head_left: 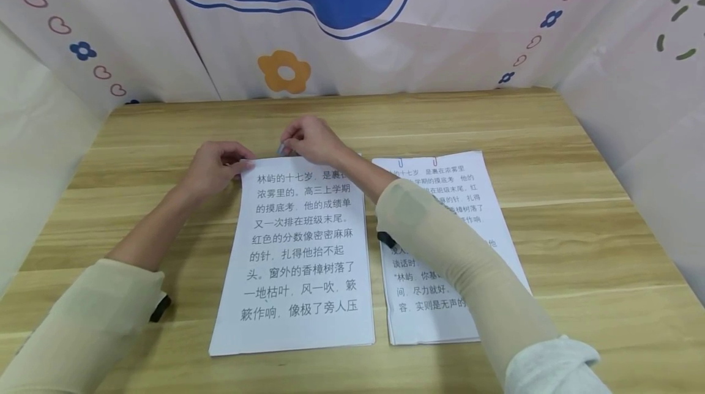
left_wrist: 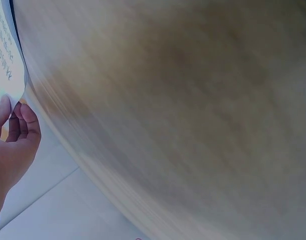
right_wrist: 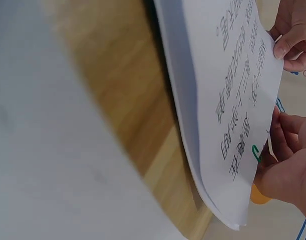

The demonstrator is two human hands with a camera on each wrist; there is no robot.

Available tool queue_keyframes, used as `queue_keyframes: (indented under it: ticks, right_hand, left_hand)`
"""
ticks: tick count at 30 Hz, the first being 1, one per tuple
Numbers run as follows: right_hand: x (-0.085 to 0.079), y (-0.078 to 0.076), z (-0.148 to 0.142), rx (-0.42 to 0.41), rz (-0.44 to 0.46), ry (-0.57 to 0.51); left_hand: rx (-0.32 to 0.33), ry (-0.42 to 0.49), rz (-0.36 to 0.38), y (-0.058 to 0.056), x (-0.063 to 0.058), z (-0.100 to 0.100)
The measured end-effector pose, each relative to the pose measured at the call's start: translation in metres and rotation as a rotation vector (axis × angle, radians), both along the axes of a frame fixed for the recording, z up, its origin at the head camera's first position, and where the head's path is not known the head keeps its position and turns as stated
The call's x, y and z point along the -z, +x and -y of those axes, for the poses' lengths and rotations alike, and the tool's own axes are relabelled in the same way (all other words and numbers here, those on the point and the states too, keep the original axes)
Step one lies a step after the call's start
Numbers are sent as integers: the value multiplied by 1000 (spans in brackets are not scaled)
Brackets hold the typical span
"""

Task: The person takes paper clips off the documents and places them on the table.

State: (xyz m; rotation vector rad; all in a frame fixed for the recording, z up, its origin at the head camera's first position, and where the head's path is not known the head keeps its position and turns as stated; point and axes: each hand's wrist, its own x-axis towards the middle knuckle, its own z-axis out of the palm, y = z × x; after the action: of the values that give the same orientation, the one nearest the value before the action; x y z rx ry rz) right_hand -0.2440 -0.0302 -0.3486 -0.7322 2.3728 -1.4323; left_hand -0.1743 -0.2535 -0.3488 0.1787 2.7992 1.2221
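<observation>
A stack of printed paper sheets [head_left: 303, 259] lies on the table in front of me. My left hand [head_left: 213, 167] pinches its top left corner between thumb and fingers; the left wrist view also shows this hand [left_wrist: 17, 132] on the paper's corner. Just beyond the top edge, my right hand [head_left: 315, 140] holds a small blue paper clip [head_left: 281, 148] at its fingertips. In the right wrist view, that blue clip [right_wrist: 280, 105] is by the sheet's edge. A green paper clip [right_wrist: 256, 153] sits on the same edge beside the right hand [right_wrist: 290, 167].
To the right lies a second printed stack [head_left: 440, 320], with a blue clip [head_left: 400, 163] and a red clip [head_left: 434, 162] on its top edge. My right forearm crosses over it. A patterned sheet [head_left: 440, 57] hangs behind the wooden table [head_left: 595, 247].
</observation>
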Motion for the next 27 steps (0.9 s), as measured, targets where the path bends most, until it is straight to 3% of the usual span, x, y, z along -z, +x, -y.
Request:
queue_keyframes:
  ticks: [7, 17, 27]
  right_hand:
    - [0, -3, -2, 43, -15, 23]
    - [1, -13, 2, 125, -58, 166]
    - [1, -18, 9, 168, -35, 284]
  left_hand:
    - [-4, -18, 15, -1, 1, 0]
    - [-11, -33, 38, -2, 0, -1]
    - [-11, -31, 43, -2, 1, -1]
